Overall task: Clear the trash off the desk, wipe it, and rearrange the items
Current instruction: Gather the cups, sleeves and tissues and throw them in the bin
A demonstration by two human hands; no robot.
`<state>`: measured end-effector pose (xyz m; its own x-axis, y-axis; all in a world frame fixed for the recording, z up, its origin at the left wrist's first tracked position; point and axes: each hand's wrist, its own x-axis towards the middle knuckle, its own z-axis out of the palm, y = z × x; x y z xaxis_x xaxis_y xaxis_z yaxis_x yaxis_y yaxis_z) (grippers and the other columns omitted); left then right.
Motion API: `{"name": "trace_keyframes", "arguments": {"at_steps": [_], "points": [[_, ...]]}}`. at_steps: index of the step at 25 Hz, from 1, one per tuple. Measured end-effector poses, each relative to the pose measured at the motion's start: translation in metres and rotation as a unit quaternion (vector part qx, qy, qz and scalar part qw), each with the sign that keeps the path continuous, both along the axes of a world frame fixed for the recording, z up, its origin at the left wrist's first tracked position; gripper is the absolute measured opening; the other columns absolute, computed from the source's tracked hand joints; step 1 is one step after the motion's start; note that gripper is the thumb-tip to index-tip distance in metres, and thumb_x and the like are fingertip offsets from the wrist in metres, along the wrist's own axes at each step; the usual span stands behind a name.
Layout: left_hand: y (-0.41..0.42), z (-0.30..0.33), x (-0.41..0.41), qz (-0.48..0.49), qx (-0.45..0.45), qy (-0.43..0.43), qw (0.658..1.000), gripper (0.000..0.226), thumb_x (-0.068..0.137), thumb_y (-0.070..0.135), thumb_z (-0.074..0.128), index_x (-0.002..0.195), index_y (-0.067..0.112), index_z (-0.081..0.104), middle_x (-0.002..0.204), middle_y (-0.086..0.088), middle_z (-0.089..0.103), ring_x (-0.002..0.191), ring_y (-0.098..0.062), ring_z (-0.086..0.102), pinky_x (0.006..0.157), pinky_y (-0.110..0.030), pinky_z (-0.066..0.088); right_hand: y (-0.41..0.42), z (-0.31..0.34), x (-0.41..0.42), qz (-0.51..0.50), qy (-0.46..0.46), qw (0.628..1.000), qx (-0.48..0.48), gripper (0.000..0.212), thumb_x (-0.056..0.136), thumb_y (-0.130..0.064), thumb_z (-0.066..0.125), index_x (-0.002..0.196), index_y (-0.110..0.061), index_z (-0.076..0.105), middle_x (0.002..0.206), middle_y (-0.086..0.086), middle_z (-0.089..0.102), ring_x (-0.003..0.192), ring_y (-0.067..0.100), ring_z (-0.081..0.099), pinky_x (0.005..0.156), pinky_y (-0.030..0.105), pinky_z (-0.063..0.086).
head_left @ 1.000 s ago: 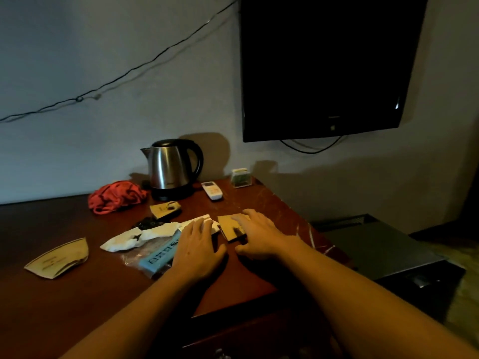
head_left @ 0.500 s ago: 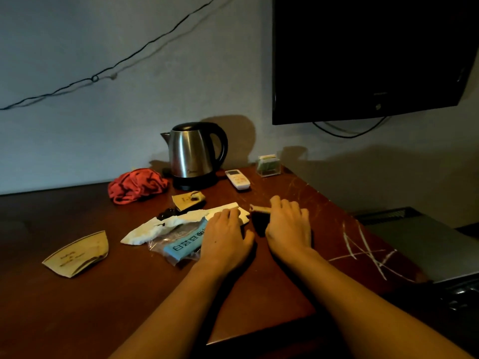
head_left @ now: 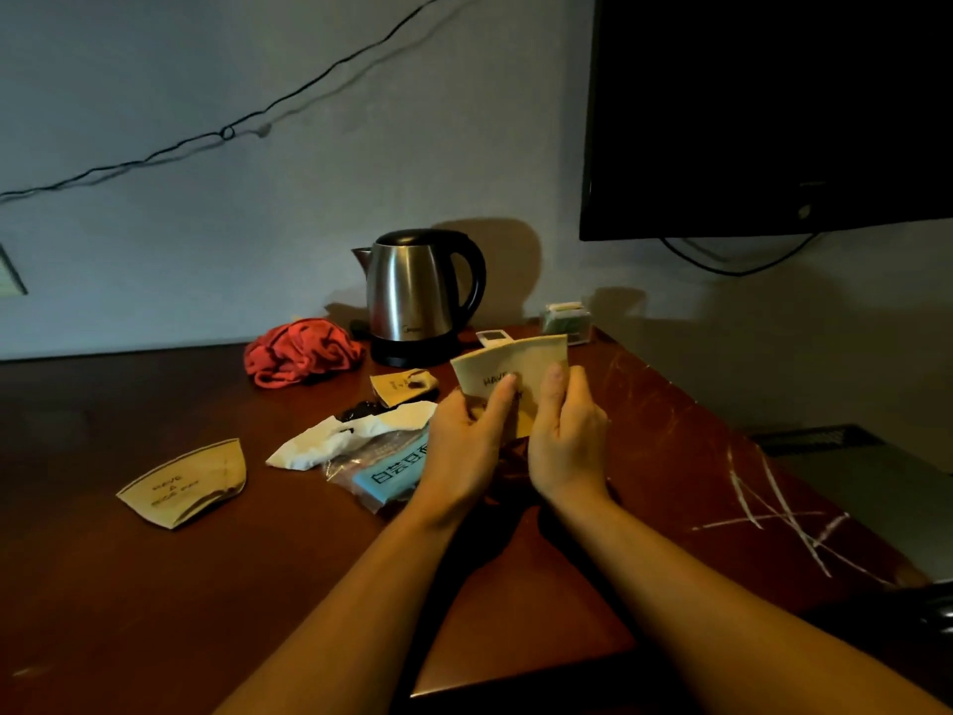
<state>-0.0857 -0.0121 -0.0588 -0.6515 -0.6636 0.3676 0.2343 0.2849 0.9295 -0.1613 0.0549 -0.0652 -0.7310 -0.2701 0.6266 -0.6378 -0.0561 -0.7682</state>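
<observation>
Both hands hold a flattened tan paper cup sleeve (head_left: 515, 366) upright above the dark wooden desk (head_left: 154, 585). My left hand (head_left: 466, 446) pinches its lower left part and my right hand (head_left: 564, 436) pinches its right side. Left of my hands lie a crumpled white wrapper (head_left: 340, 438) and a clear bag with a blue label (head_left: 387, 472). A second tan sleeve (head_left: 185, 482) lies flat further left. A third small tan piece (head_left: 399, 387) and something dark (head_left: 361, 409) lie behind the wrapper. A red cloth (head_left: 301, 353) is bunched near the kettle.
A steel electric kettle (head_left: 415, 296) stands at the back by the wall, with a white remote (head_left: 492, 337) and a small box (head_left: 564, 321) to its right. A black TV (head_left: 763, 110) hangs on the wall. The desk's right side has white scratches (head_left: 763, 503).
My hands have lifted the tan sleeve off the desk and now hold it upright between them. The left hand has left the white wrapper. The view has shifted left.
</observation>
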Motion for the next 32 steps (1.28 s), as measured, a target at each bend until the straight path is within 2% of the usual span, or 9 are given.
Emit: {"name": "trace_keyframes", "arguments": {"at_steps": [3,6,8,11,16,19,24,29,32], "points": [[-0.004,0.006,0.004,0.156,-0.025,0.022,0.987,0.021,0.1,0.035,0.051,0.096,0.019,0.063,0.088,0.004,0.068,0.081,-0.012,0.066,0.066,-0.025,0.056,-0.013,-0.005,-0.014,-0.022,0.005,0.994,0.107,0.02,0.099,-0.026,0.049,0.116,-0.014,0.05,0.11,0.001,0.055,0.096,0.016,0.056,0.075,0.027,0.043],[-0.006,0.008,0.005,0.271,-0.061,0.033,0.96,0.021,0.104,0.032,0.041,0.106,0.022,0.059,0.097,0.006,0.062,0.092,-0.011,0.058,0.08,-0.027,0.047,-0.025,-0.015,-0.024,0.086,0.168,0.943,0.272,0.075,0.08,-0.036,0.07,0.144,-0.023,0.035,0.153,0.005,0.028,0.14,0.024,0.028,0.112,0.041,0.028],[-0.011,-0.001,0.001,0.277,-0.073,0.004,0.958,0.026,0.104,0.03,0.038,0.116,0.019,0.057,0.108,0.001,0.06,0.101,-0.014,0.056,0.087,-0.033,0.046,-0.033,-0.015,-0.023,0.141,0.21,0.89,0.379,0.076,0.081,-0.051,0.061,0.148,-0.03,0.029,0.16,0.001,0.016,0.148,0.024,0.01,0.118,0.048,0.013],[-0.025,-0.014,-0.001,0.297,-0.02,-0.053,0.953,0.034,0.104,0.034,0.034,0.114,0.013,0.058,0.111,-0.007,0.06,0.105,-0.024,0.056,0.094,-0.046,0.046,-0.038,-0.016,-0.025,0.129,0.188,0.858,0.46,0.063,0.089,-0.052,0.047,0.147,-0.033,0.032,0.157,-0.001,0.026,0.144,0.026,0.021,0.116,0.047,0.019],[-0.036,-0.018,0.0,0.32,0.025,-0.067,0.945,0.042,0.104,0.037,0.031,0.108,0.008,0.061,0.108,-0.01,0.061,0.102,-0.027,0.056,0.092,-0.047,0.046,-0.025,-0.012,-0.012,-0.036,0.25,0.855,0.453,0.046,0.089,-0.041,0.05,0.133,-0.027,0.044,0.133,0.004,0.046,0.124,0.026,0.038,0.106,0.039,0.03],[-0.036,-0.018,0.0,0.319,0.011,-0.065,0.946,0.042,0.104,0.036,0.031,0.112,0.009,0.061,0.11,-0.01,0.063,0.104,-0.028,0.057,0.094,-0.05,0.046,-0.017,-0.009,-0.007,-0.108,0.227,0.87,0.424,0.036,0.09,-0.029,0.054,0.124,-0.02,0.048,0.122,0.006,0.054,0.115,0.025,0.048,0.101,0.038,0.036],[-0.023,-0.014,0.003,0.313,-0.046,-0.089,0.945,0.032,0.105,0.029,0.036,0.116,0.007,0.057,0.109,-0.006,0.052,0.104,-0.022,0.049,0.089,-0.035,0.038,-0.01,-0.003,-0.001,-0.123,0.147,0.916,0.352,0.036,0.092,-0.016,0.056,0.125,-0.015,0.042,0.112,0.005,0.062,0.105,0.023,0.058,0.094,0.036,0.043],[-0.018,-0.013,0.006,0.322,-0.131,-0.085,0.934,0.019,0.102,0.025,0.042,0.111,0.015,0.055,0.107,-0.001,0.051,0.102,-0.021,0.05,0.092,-0.044,0.044,0.003,-0.003,-0.004,-0.063,0.001,0.962,0.264,0.022,0.092,-0.01,0.054,0.108,-0.025,0.049,0.105,0.004,0.062,0.102,0.029,0.058,0.081,0.044,0.052],[-0.005,-0.009,0.01,0.304,-0.147,-0.041,0.941,0.005,0.1,0.021,0.047,0.102,0.022,0.051,0.102,0.002,0.056,0.097,-0.02,0.055,0.085,-0.042,0.048,0.017,0.004,-0.014,-0.033,-0.046,0.97,0.237,0.029,0.093,-0.011,0.057,0.121,-0.017,0.057,0.116,0.007,0.056,0.11,0.027,0.055,0.083,0.031,0.045]]}}
